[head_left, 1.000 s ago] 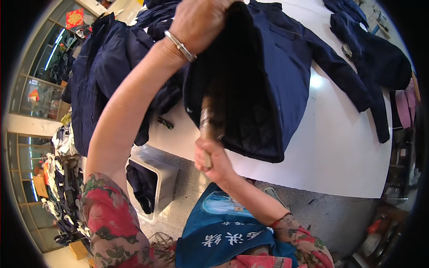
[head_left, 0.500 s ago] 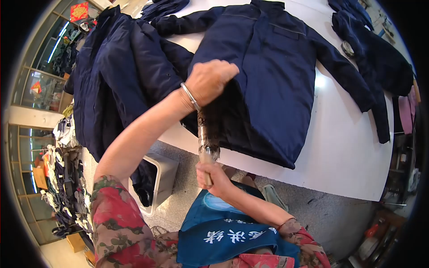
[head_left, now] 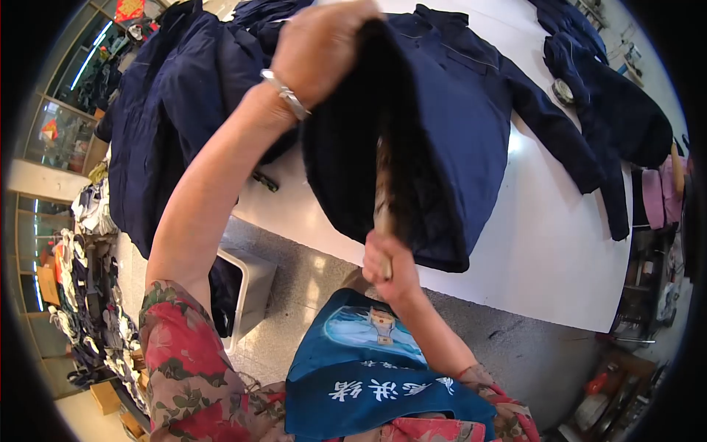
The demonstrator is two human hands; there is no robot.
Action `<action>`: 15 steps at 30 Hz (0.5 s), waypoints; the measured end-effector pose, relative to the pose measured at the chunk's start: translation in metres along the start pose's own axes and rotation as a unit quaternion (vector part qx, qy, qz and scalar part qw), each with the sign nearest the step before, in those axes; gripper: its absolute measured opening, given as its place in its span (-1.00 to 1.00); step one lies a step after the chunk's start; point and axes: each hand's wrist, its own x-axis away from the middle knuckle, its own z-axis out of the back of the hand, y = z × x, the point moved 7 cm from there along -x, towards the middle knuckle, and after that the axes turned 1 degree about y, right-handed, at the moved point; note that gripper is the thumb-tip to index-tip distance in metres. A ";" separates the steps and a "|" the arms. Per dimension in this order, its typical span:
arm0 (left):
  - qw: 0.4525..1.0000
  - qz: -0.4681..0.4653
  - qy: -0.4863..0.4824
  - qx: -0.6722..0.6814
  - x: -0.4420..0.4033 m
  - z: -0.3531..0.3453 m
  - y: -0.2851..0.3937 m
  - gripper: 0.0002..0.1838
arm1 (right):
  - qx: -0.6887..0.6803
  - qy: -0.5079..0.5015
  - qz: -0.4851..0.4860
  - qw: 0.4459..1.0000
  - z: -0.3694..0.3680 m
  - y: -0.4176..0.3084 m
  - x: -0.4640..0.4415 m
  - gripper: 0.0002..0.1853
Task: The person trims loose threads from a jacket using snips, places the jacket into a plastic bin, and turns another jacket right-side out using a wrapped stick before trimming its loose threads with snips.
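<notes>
My left hand (head_left: pixel 324 51), blurred, is raised at the top with its fingers closed on the front edge of a navy padded jacket (head_left: pixel 460 155). That edge is lifted, so the dark lining (head_left: pixel 339 155) shows. In my right hand (head_left: pixel 392 267), closed around the pale handle, is a long, shiny cylindrical tool that looks like a lint roller (head_left: pixel 384 195). It points up into the open jacket against the lining. Its far end is blurred and dark.
The jacket lies on a white table (head_left: pixel 545 272). More navy jackets (head_left: pixel 169 125) are heaped at the left and another garment (head_left: pixel 626 110) at the right. Small dark-handled scissors or snips (head_left: pixel 265 180) lie near the left pile. A pale bin (head_left: pixel 254 287) stands below the table edge.
My left hand has moved up, raising the jacket's front edge and opening it. My right hand has moved up and right, taking the roller into the jacket.
</notes>
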 end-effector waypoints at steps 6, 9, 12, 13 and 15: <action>0.985 -0.055 -0.160 0.043 0.033 -0.037 0.046 -0.70 | -0.132 -0.121 0.003 0.984 -0.038 -0.053 -0.008 -0.78; 0.998 0.007 -0.058 0.030 0.016 -0.024 0.003 -0.74 | -0.059 -0.009 -0.004 0.998 0.037 -0.039 -0.042 -0.75; 0.998 0.055 0.036 0.007 0.002 0.007 -0.020 -0.88 | -0.087 0.000 0.002 0.996 0.056 -0.036 -0.026 -0.76; 0.997 0.075 0.023 0.004 -0.005 0.017 -0.018 -0.89 | -0.073 0.007 -0.004 0.997 0.056 -0.033 -0.019 -0.77; 0.998 0.038 0.036 0.024 -0.012 0.028 -0.012 -0.92 | -0.072 -0.017 0.035 0.997 0.045 -0.045 -0.015 -0.79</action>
